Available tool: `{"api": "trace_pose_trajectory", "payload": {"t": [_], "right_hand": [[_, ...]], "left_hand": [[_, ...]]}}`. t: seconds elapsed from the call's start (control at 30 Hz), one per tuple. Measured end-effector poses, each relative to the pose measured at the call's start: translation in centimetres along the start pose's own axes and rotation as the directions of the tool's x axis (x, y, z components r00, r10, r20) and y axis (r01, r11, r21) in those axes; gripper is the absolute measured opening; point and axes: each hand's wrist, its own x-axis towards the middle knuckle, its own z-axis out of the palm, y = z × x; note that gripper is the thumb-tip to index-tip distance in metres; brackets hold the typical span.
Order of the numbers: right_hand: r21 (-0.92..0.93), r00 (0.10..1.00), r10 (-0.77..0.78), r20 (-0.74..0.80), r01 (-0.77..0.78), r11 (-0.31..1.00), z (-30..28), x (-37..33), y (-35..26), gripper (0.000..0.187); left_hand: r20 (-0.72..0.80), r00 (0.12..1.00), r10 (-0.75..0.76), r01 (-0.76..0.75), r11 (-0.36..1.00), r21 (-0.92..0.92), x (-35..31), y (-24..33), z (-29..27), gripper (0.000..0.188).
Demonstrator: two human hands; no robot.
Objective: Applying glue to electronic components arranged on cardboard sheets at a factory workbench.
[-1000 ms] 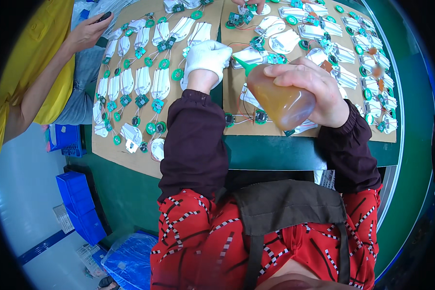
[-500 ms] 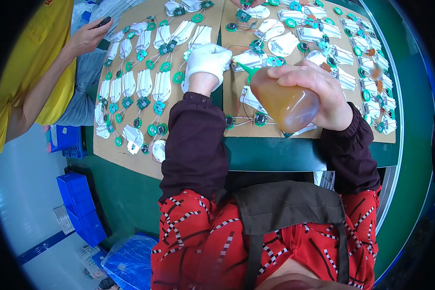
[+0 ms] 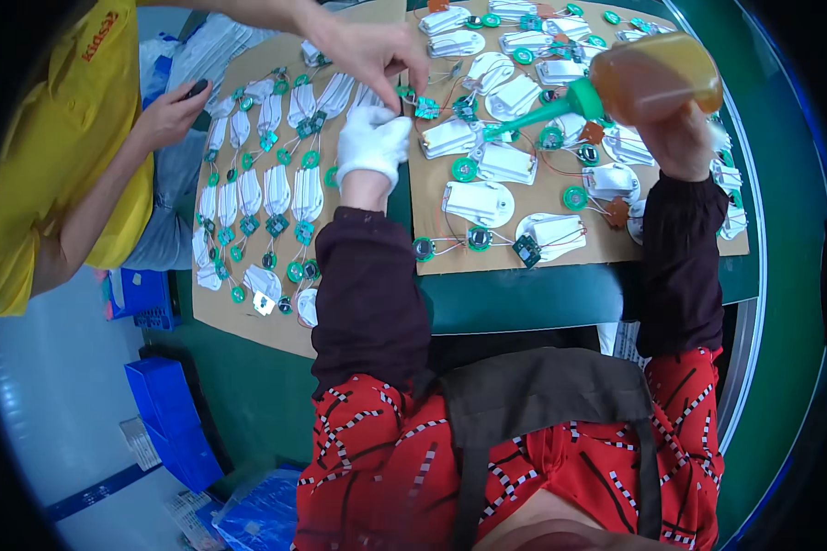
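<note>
Bearing red lettering (image 3: 100, 35), a yellow shirt (image 3: 87, 110) shows left of the bottle (image 3: 657, 78).

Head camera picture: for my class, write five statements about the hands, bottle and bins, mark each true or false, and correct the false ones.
1. The right hand holds a bottle of amber liquid. True.
2. The left hand is bare. False: it is gloved in white.
3. The bottle's nozzle is red. False: it is green.
4. A co-worker's hand is close to the left hand. True.
5. The blue bins stand on the cardboard. False: they are apart from it, at the picture's left.
</note>
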Motion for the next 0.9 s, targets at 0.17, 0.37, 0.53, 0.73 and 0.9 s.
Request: {"api": "trace_pose_trajectory", "payload": {"t": [0.17, 0.37, 0.53, 0.73, 0.9], "right_hand": [[0.238, 0.991, 0.132, -0.014, -0.125, 0.963, -1.6, 0.3, 0.4, 0.056], [0.179, 0.993, 0.053, -0.106, -0.033, 0.983, -1.8, 0.6, 0.0, 0.05], [-0.101, 0.995, -0.027, -0.091, 0.018, 0.995, -3.1, 2.8, -1.8, 0.047], [-0.537, 0.958, -0.116, -0.262, -0.045, 0.843, 4.8, 7.4, -4.1, 0.048], [-0.603, 0.958, -0.108, -0.264, -0.077, 0.794, 4.4, 9.1, -5.2, 0.049]], "left_hand": [[-0.053, 0.989, 0.135, -0.1, 0.897, 0.43, -0.3, 1.7, -1.5, 0.013], [0.186, 0.922, 0.338, -0.358, 0.568, 0.741, -0.1, 4.4, -0.8, 0.022], [0.388, 0.908, 0.159, -0.419, 0.335, 0.844, 2.0, 7.6, 3.4, 0.023], [0.548, 0.798, 0.25, -0.592, 0.158, 0.79, 7.4, 6.4, 5.7, 0.025], [0.622, 0.776, 0.104, -0.63, 0.091, 0.771, 9.0, 7.0, 6.5, 0.027]]}}
